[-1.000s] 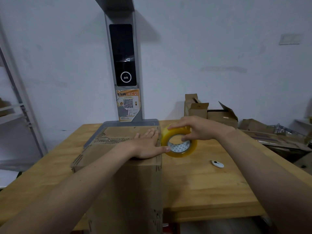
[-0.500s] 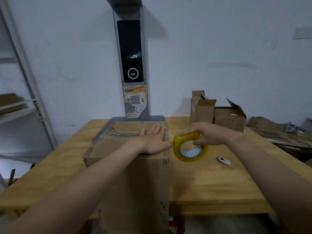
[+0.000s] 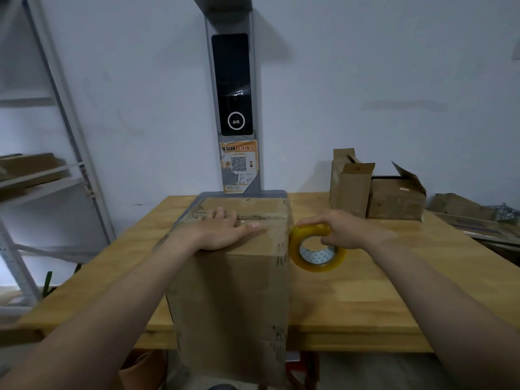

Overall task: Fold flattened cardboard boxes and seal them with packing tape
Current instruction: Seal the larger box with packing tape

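A tall brown cardboard box (image 3: 233, 299) stands upright at the front edge of the wooden table (image 3: 365, 299), its top flaps closed. My left hand (image 3: 222, 233) lies flat on the box top with straight fingers pressing along the flap seam. My right hand (image 3: 340, 230) grips a yellowish roll of clear packing tape (image 3: 315, 253), held on edge just off the box's right top edge, above the table. Whether a strip of tape runs from the roll to the box cannot be made out.
Small opened cardboard boxes (image 3: 377, 187) stand at the table's back right, with flat cardboard (image 3: 478, 218) beyond them. A grey scanner post (image 3: 232, 108) with a QR sticker rises behind the box. A metal shelf rack (image 3: 42, 164) stands on the left.
My right hand has drawn the tape roll down and to the right, off the box's top edge. My left hand has shifted left along the seam. The view has tilted, hiding the small white object.
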A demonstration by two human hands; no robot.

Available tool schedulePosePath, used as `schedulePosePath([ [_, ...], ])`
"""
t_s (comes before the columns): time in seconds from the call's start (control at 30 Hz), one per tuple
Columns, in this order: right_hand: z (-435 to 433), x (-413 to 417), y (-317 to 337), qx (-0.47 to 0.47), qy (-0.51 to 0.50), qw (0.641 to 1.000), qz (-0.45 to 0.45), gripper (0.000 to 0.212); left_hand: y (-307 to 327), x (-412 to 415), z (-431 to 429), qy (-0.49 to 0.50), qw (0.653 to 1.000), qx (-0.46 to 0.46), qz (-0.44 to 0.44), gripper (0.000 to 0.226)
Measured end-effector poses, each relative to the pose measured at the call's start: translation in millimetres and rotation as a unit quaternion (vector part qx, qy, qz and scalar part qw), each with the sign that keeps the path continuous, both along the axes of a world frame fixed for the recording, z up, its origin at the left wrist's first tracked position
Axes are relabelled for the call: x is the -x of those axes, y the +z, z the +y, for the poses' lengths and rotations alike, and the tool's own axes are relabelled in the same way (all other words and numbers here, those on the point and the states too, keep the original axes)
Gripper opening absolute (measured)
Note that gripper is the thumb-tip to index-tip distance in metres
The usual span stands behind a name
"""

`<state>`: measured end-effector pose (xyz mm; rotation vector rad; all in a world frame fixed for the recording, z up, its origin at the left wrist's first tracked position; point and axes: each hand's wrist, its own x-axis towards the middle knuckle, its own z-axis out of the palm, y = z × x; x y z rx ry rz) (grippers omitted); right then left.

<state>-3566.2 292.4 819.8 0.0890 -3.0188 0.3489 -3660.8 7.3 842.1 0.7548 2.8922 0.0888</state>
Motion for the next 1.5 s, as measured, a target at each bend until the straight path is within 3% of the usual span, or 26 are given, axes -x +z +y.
schedulePosePath([
  [0.13,-8.7,-3.7,-0.7,-0.004,0.021,1.0,-0.009,0.072,8.9,-17.8,8.9,0.021,0.999,0.015,-0.029,0.111],
  [0.3,-19.1,-25.5,10.6,-0.002,0.051,0.997,-0.062,0.072,2.3,-58.9,42.8,-0.075,0.997,0.012,-0.034,0.107],
  [0.47,-30.9,-56.9,13.8,0.015,0.019,0.994,-0.103,0.067,-11.7,-76.0,39.8,-0.073,0.997,-0.014,0.025,0.073],
  [0.57,-38.6,-51.8,32.2,0.018,0.011,0.99,-0.143,0.059,-6.6,-82.8,28.3,-0.059,0.997,-0.039,0.022,0.072],
  [0.73,-60.1,11.4,49.3,0.059,0.034,0.998,-0.005,0.056,-2.4,-101.4,22.7,0.024,0.995,-0.089,0.024,0.074],
  [0.87,-64.2,44.2,37.0,0.032,0.031,0.997,-0.06,0.059,-10.2,-119.9,19.3,0.087,0.985,-0.145,0.04,0.062],
  [0.97,-60.0,44.0,33.8,0.07,0.018,0.994,-0.082,0.062,-22.4,-124.4,19.0,0.099,0.98,-0.167,0.039,0.059],
  [1.23,-60.5,6.0,21.5,0.119,0.003,0.993,-0.025,0.066,-49.7,-148.4,-12.3,0.067,0.97,-0.21,0.103,0.06],
  [1.5,-75.1,-52.7,3.9,0.16,-0.063,0.985,0.006,0.067,-41.4,-163.5,-45.7,0.005,0.962,-0.267,0.06,0.064],
])
